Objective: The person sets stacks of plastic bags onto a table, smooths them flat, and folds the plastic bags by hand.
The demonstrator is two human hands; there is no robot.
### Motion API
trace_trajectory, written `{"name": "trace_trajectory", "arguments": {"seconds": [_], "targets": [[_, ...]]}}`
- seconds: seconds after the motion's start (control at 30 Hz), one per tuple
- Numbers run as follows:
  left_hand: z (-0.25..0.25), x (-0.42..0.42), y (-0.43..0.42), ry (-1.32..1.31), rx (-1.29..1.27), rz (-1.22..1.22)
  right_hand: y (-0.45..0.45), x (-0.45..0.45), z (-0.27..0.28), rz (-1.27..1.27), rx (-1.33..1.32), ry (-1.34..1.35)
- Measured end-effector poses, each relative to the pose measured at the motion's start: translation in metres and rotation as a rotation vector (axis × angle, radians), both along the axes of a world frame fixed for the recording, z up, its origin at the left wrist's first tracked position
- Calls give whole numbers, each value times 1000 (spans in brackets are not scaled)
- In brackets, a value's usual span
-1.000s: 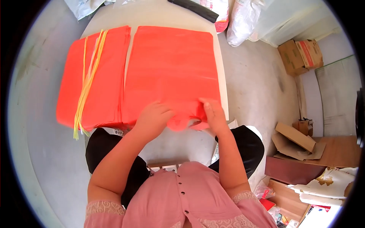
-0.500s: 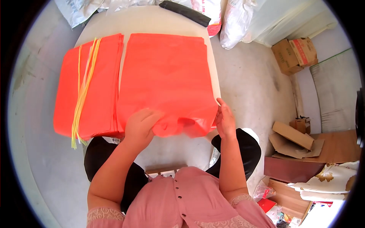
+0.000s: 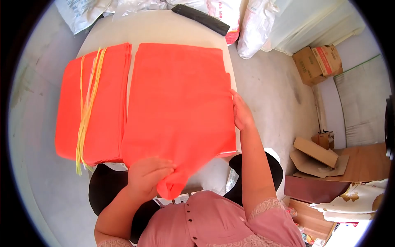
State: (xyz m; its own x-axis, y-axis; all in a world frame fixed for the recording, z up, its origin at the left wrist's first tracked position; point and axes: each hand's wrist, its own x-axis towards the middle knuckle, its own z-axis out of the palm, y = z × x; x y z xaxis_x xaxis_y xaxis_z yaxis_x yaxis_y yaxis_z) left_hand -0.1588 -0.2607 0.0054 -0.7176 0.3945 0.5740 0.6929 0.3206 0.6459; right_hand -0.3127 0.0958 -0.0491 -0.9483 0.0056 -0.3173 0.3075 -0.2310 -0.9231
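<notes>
A stack of thin red plastic bags (image 3: 181, 90) lies flat on the table in front of me. At its near edge, my left hand (image 3: 150, 177) is closed around the top bag, and a bunched end of it hangs past the fingers over the table's edge. My right hand (image 3: 242, 111) rests against the stack's right edge, fingers stretched along it and partly hidden. To the left is a second stack of red bags (image 3: 107, 94), touching neither hand. Yellow and pale ties (image 3: 87, 111) lie lengthwise across that second stack.
A black roll (image 3: 200, 19) lies at the far edge of the pale table (image 3: 135, 29). White sacks (image 3: 257, 29) stand behind it. Cardboard boxes (image 3: 317, 61) sit on the floor at right. An opened carton (image 3: 317, 158) rests on a wooden piece of furniture nearer me.
My left hand has pulled the near end of the top red bag toward me, bunching it. My right hand has slid farther up along the stack's right edge.
</notes>
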Motion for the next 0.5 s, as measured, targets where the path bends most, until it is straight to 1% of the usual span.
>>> {"name": "trace_trajectory", "arguments": {"seconds": [0.1, 0.2, 0.33, 0.4, 0.47, 0.5], "targets": [[3, -2, -6, 15, 18, -12, -8, -14, 11, -19, 35, -63], [2, 1, -9, 14, 22, -6, -2, -19, 1, 30, 68, -100], [2, 0, -2, 58, 55, -13, 11, 0, 8, 3, 149, -102], [-4, 2, 3, 63, 54, -44, 34, 21, 10, -52, 210, -67], [-10, 4, 10, 73, 17, -87, 85, 43, -4, -104, 258, 3], [-12, 7, 15, 79, -21, -111, 111, 59, -1, -155, 288, 11]]}}
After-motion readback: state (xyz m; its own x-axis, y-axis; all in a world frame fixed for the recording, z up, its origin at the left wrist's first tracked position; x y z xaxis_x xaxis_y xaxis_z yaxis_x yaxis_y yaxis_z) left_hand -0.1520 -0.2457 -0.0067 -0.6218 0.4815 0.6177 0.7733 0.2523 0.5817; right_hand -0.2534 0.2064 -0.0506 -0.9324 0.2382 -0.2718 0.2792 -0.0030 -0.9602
